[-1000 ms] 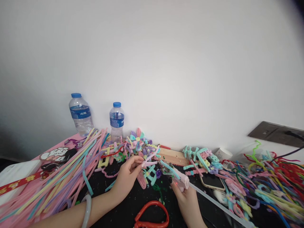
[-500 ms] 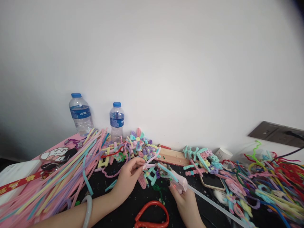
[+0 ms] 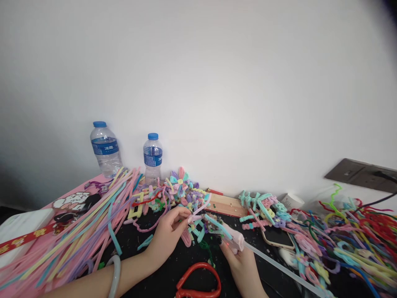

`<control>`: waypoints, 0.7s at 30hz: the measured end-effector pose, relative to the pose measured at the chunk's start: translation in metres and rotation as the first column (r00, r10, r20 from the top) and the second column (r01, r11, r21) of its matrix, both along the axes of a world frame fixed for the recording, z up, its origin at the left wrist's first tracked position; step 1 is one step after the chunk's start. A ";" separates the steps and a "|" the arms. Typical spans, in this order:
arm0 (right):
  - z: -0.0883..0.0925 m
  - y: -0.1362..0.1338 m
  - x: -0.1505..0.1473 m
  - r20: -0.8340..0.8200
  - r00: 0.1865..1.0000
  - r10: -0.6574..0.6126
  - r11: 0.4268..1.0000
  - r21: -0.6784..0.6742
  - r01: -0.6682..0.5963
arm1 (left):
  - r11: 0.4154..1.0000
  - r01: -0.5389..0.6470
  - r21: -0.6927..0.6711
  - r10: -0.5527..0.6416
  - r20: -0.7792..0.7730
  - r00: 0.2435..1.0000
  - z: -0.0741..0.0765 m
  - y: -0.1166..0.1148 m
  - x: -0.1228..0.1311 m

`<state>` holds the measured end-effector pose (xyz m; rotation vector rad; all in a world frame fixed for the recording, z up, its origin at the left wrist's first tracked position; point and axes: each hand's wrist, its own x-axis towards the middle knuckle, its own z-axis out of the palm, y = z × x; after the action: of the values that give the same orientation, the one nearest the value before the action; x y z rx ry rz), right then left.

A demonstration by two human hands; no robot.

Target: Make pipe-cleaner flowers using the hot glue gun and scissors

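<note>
Lilac-pink pipe cleaner piece (image 3: 204,204) is sitting in your left hand (image 3: 169,234), over the dark work surface (image 3: 167,275) and just left of the nose of the glue gun (image 3: 235,239). Your left thumb and fingertips are pinching its near end, leaving one strip slanting toward the far right and a shorter one pointing right. Your right hand (image 3: 243,269) is wrapping the gun's body; I cannot tell whether you are pressing its trigger, or whether the nose is touching the piece.

Judging by shape, your held piece is standing only partway: its strips are looking set at an angle to each other, though no firm join is showing. Beyond it, a multicoloured flower (image 3: 180,182) is already showing full petals around a yellow centre, and looped shapes (image 3: 269,207) are lying at the far right of the gun. On the left, a bundle of stems (image 3: 93,225) is lying mostly straight, so that stock is looking unworked.

You are handling soft, fuzzy strips against smooth, pale pink plastic. The gun's nose is looking mottled and crusted, with a light-blue strip (image 3: 218,225) running along it, and a translucent, stiff glue stick (image 3: 282,267) is trailing from its rear toward the near right. Near you, a glossy red handle (image 3: 198,293) is curving into a loop.
</note>
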<state>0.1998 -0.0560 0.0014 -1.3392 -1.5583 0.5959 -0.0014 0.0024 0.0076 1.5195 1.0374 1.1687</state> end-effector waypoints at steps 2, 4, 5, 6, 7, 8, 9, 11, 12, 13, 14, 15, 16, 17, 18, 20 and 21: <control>0.000 0.000 -0.001 -0.013 1.000 -0.001 1.000 -0.001 0.001 | 1.000 0.005 0.001 -0.005 -0.001 1.000 -0.001 0.000 0.000; 0.001 -0.001 -0.002 -0.021 1.000 -0.006 1.000 0.001 0.006 | 1.000 0.007 0.003 -0.007 -0.001 1.000 -0.002 -0.001 -0.001; 0.001 -0.001 -0.002 -0.020 1.000 -0.010 1.000 0.002 0.010 | 1.000 0.007 0.003 -0.007 -0.001 1.000 -0.002 -0.001 -0.001; 0.000 -0.001 -0.002 -0.016 1.000 -0.010 1.000 0.002 0.010 | 1.000 0.009 0.002 -0.009 -0.002 1.000 -0.002 -0.001 -0.001; 0.000 -0.001 -0.002 -0.011 1.000 -0.008 1.000 0.000 0.008 | 1.000 0.013 0.001 -0.013 -0.003 1.000 -0.002 -0.001 -0.001; 0.000 -0.001 -0.002 -0.010 1.000 -0.004 1.000 -0.001 0.004 | 1.000 0.017 0.001 -0.017 -0.003 1.000 -0.002 -0.002 -0.001; 0.000 -0.001 -0.002 -0.012 1.000 0.002 1.000 -0.003 -0.002 | 1.000 0.021 0.002 -0.021 -0.003 1.000 -0.002 -0.002 -0.001; -0.001 0.000 -0.002 -0.026 1.000 0.013 1.000 -0.007 -0.014 | 1.000 0.025 0.004 -0.025 -0.006 1.000 -0.002 -0.002 -0.001; -0.001 0.000 -0.002 -0.031 0.999 0.018 1.000 -0.008 -0.018 | 1.000 0.024 0.005 -0.024 -0.008 1.000 -0.002 -0.002 -0.001; -0.001 0.000 -0.002 -0.034 0.999 0.022 1.000 -0.012 -0.022 | 1.000 0.023 0.005 -0.023 -0.010 1.000 -0.002 -0.001 -0.001; -0.002 0.000 -0.002 -0.034 0.999 0.023 1.000 -0.016 -0.023 | 1.000 0.023 0.004 -0.023 -0.011 1.000 -0.001 -0.001 -0.001; -0.002 0.000 -0.001 -0.030 0.999 0.025 0.999 -0.020 -0.026 | 1.000 0.025 0.002 -0.025 -0.010 1.000 -0.001 -0.001 -0.001; -0.002 0.000 -0.001 -0.025 0.999 0.026 0.999 -0.024 -0.026 | 1.000 0.028 0.001 -0.028 -0.008 1.000 -0.001 -0.001 -0.001; -0.003 -0.001 -0.001 -0.019 0.999 0.027 0.999 -0.026 -0.027 | 0.999 0.032 0.000 -0.032 -0.004 0.999 -0.001 -0.001 -0.001; -0.003 -0.001 -0.001 -0.016 1.000 0.026 0.999 -0.028 -0.026 | 0.999 0.036 -0.001 -0.036 0.000 0.999 -0.001 -0.001 0.000; -0.003 -0.002 -0.001 -0.017 1.000 0.024 0.999 -0.026 -0.025 | 0.999 0.036 -0.003 -0.035 0.004 0.999 0.000 -0.002 0.000; -0.003 -0.002 -0.001 -0.017 1.000 0.024 0.999 -0.024 -0.024 | 0.999 0.032 -0.003 -0.032 0.003 0.999 0.000 -0.002 0.000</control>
<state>0.1987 -0.0576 -0.0017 -1.3322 -1.5602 0.6406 -0.0016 0.0007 0.0075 1.5267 1.0085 1.1464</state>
